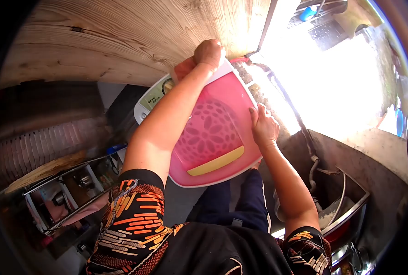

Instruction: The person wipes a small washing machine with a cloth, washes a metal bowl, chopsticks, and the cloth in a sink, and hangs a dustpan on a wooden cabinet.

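A small washing machine with a translucent pink lid stands in front of me. The lid has a flower pattern and a pale yellow strip. My left hand is closed over a crumpled salmon-pink cloth at the machine's far white edge, beside the control panel and its dial. My left forearm hides part of the panel and lid. My right hand grips the machine's right edge, thumb on the lid and fingers over the side.
A wooden panel rises behind the machine. On the left is an open drawer with compartments. To the right, a grey hose runs down beside a metal-edged basin. Strong light washes out the upper right.
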The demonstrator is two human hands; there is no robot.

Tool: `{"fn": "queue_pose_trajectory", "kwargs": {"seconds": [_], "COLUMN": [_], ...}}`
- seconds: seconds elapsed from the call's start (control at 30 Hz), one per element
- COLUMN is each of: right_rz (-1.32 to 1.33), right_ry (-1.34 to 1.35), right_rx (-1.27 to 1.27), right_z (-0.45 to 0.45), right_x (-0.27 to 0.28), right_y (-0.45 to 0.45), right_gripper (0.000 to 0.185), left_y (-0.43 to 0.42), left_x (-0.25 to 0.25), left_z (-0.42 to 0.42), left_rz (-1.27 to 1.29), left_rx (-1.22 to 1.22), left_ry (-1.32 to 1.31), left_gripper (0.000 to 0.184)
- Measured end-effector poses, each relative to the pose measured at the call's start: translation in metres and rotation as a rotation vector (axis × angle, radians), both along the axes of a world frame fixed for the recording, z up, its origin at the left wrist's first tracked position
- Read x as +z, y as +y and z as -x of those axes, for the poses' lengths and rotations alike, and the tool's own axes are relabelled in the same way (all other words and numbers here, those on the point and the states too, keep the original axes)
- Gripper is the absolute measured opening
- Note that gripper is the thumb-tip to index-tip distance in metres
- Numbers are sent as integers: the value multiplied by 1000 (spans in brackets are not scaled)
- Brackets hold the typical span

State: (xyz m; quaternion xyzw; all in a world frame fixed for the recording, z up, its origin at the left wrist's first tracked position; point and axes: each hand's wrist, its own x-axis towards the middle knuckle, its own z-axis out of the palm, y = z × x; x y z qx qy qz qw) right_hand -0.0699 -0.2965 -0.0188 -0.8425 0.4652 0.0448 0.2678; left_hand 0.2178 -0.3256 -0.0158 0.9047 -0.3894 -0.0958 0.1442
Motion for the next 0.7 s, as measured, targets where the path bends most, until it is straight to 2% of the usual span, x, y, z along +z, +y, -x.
{"fn": "queue_pose_trajectory", "kwargs": {"seconds": [0.07, 0.1, 0.13, 0.2, 0.23, 0.3, 0.33, 0.43, 0.47, 0.57, 0.6, 0.63, 0.7], "right_rz": [-4, 6, 14, -32, -55, 18, 56, -173, -263, -250, -319, -611, -105], "right_ry": [-8, -23, -38, -79, -101, -350, -465, -884, -909, -868, -816, -764, -606], "right_rx": [-14, -33, -52, -155, -207, -345, -414, -699, -796, -649, -534, -397, 112], "right_z": [4, 4, 5, 6, 7, 15, 22, 35, 41, 55, 54, 56, 50], "right_x": [-1, -5, -8, -5, -3, -13, -20, -33, -31, -23, -3, 9, 2], "right_y": [1, 2, 2, 0, -1, 4, 8, 0, -4, -13, -12, -13, 0], "right_gripper": [49, 48, 48, 44, 42, 37, 35, 27, 26, 25, 26, 32, 50], "left_y": [-4, -8, -6, 2, 13, 33, 38, 64, 73, 103, 117, 133, 167], "left_x": [17, -33, -44, -46, -41, -28, -23, -9, -3, -4, -2, 1, 21], "left_z": [35, 25, 33, 76, 108, 147, 159, 179, 186, 204, 212, 220, 237], "left_rz": [14, 136, 194, 216, 182, 407, 414, 455, 491, 532, 547, 562, 505], "left_rx": [33, -144, -293, -356, -270, -396, -416, -486, -535, -647, -660, -669, -698], "left_ry": [-53, -136, -141, -46, 51, 124, 153, 213, 213, 187, 213, 240, 242], "left_gripper": [22, 28, 28, 27, 25, 19, 17, 11, 11, 15, 16, 19, 26]}}
